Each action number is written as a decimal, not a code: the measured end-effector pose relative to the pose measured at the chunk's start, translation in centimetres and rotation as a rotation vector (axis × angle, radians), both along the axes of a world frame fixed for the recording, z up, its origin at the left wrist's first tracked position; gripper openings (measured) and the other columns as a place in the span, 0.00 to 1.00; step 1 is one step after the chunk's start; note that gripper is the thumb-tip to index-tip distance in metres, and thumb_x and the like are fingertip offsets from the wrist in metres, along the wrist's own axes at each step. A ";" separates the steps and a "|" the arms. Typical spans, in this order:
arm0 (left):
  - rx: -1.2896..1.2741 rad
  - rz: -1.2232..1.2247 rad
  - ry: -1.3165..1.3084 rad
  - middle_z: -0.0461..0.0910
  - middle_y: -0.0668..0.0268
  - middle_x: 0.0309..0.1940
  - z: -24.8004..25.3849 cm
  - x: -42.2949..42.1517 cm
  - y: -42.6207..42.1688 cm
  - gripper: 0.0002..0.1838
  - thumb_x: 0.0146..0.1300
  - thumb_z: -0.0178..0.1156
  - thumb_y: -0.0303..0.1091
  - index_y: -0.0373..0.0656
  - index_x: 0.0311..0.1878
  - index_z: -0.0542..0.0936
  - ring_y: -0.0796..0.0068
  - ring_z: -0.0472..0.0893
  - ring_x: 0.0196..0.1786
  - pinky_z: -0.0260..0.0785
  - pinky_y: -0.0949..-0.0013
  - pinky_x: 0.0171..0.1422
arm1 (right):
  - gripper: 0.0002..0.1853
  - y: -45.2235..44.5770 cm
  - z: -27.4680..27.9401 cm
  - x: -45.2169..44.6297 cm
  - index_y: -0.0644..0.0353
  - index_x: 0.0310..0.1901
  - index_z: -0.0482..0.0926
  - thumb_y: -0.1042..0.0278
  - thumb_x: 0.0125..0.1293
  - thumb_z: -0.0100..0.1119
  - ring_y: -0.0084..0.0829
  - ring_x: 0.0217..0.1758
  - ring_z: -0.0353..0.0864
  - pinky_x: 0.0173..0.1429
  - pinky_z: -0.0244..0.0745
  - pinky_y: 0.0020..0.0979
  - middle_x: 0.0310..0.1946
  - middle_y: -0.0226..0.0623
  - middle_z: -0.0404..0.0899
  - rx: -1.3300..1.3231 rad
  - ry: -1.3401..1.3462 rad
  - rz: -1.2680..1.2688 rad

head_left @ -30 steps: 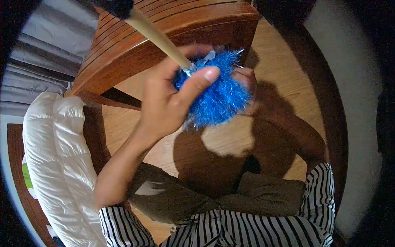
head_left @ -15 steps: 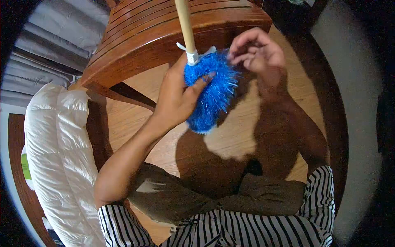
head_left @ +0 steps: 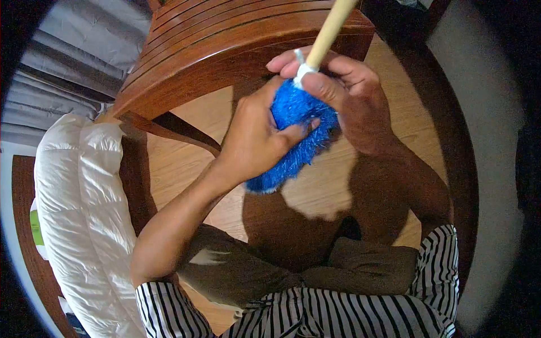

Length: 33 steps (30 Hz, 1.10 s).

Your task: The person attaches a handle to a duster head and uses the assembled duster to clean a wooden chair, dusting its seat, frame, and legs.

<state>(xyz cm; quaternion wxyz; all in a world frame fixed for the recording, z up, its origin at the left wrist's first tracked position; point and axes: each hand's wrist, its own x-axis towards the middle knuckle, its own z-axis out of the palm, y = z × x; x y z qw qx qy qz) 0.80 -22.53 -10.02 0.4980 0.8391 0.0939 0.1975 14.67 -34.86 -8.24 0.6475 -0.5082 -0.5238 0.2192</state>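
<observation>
A duster with a blue tinsel head (head_left: 298,107) and a pale wooden stick (head_left: 331,31) is held tilted, its stick pointing to the upper right. My left hand (head_left: 253,135) is closed around the tinsel head, with the thumb across its front. At the base of the stick is a white tie (head_left: 303,72) with a loose end sticking up. My right hand (head_left: 363,96) is closed around this joint, its thumb pressed beside the tie and its fingers passing behind the stick. The parts of the right fingers behind the stick are hidden.
A slatted wooden bench (head_left: 225,42) stands just beyond my hands. To the left lies a white quilted cover (head_left: 84,208), with grey curtains (head_left: 84,34) behind it. Wood flooring (head_left: 186,180) shows below, and my bent legs (head_left: 242,265) are close beneath.
My right hand has moved left from beside the duster and closed on the tied joint. The stick has tilted to the right, while my left hand keeps hold of the tinsel head.
</observation>
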 end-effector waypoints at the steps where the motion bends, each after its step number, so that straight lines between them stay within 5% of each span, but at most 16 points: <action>1: -0.060 -0.028 0.086 0.85 0.53 0.30 0.3 -0.1 0.1 0.20 0.58 0.74 0.33 0.34 0.49 0.80 0.60 0.86 0.34 0.78 0.57 0.44 | 0.19 0.1 -0.1 -0.1 0.66 0.50 0.83 0.54 0.74 0.60 0.33 0.59 0.82 0.65 0.76 0.35 0.56 0.47 0.83 0.014 0.091 0.039; 5: -0.210 -0.061 0.172 0.86 0.56 0.29 -0.7 0.0 0.5 0.15 0.58 0.74 0.36 0.35 0.40 0.83 0.65 0.87 0.32 0.78 0.59 0.44 | 0.21 0.5 -1.0 0.4 0.65 0.54 0.78 0.51 0.78 0.56 0.32 0.53 0.85 0.60 0.81 0.33 0.55 0.53 0.83 -0.047 0.214 0.134; 12: -0.043 -0.179 0.183 0.87 0.54 0.30 -2.6 0.0 1.1 0.17 0.56 0.75 0.40 0.38 0.41 0.86 0.61 0.87 0.33 0.79 0.58 0.46 | 0.22 0.7 -0.9 0.4 0.62 0.54 0.74 0.48 0.79 0.53 0.35 0.52 0.86 0.60 0.82 0.37 0.49 0.51 0.84 0.085 0.485 0.320; 18: 0.128 -0.013 0.266 0.85 0.42 0.32 -2.6 0.1 0.1 0.15 0.52 0.71 0.35 0.31 0.36 0.85 0.46 0.88 0.37 0.79 0.50 0.47 | 0.13 1.0 -2.1 0.7 0.60 0.45 0.76 0.58 0.77 0.56 0.38 0.47 0.85 0.54 0.81 0.38 0.38 0.44 0.82 0.086 0.367 0.250; 19: 0.178 0.044 0.321 0.84 0.40 0.32 -1.6 0.1 -0.5 0.15 0.51 0.71 0.34 0.29 0.34 0.84 0.43 0.87 0.37 0.79 0.48 0.48 | 0.07 0.7 -1.8 -0.1 0.59 0.39 0.75 0.67 0.72 0.61 0.34 0.44 0.84 0.51 0.81 0.36 0.36 0.42 0.81 -0.028 0.458 0.200; 26: 0.377 0.183 0.219 0.82 0.36 0.27 -3.2 -0.3 -1.4 0.11 0.47 0.66 0.29 0.26 0.27 0.82 0.36 0.85 0.33 0.79 0.46 0.44 | 0.08 0.5 -2.2 -1.5 0.61 0.38 0.76 0.75 0.65 0.68 0.31 0.42 0.86 0.51 0.82 0.34 0.35 0.41 0.84 -0.115 0.533 0.110; 31: 0.267 0.166 0.157 0.82 0.36 0.28 -3.2 -0.2 -1.6 0.11 0.46 0.65 0.28 0.27 0.30 0.83 0.36 0.85 0.35 0.79 0.44 0.47 | 0.09 0.8 -3.2 -1.7 0.63 0.43 0.78 0.77 0.64 0.69 0.30 0.44 0.87 0.55 0.82 0.34 0.39 0.43 0.86 -0.091 0.428 0.079; 33: 0.274 0.157 0.188 0.81 0.39 0.39 -2.9 -0.2 -1.6 0.17 0.51 0.64 0.28 0.32 0.44 0.79 0.41 0.83 0.45 0.77 0.47 0.54 | 0.09 0.8 -3.3 -1.9 0.64 0.44 0.79 0.76 0.64 0.69 0.30 0.46 0.86 0.57 0.81 0.34 0.41 0.44 0.87 -0.089 0.405 0.076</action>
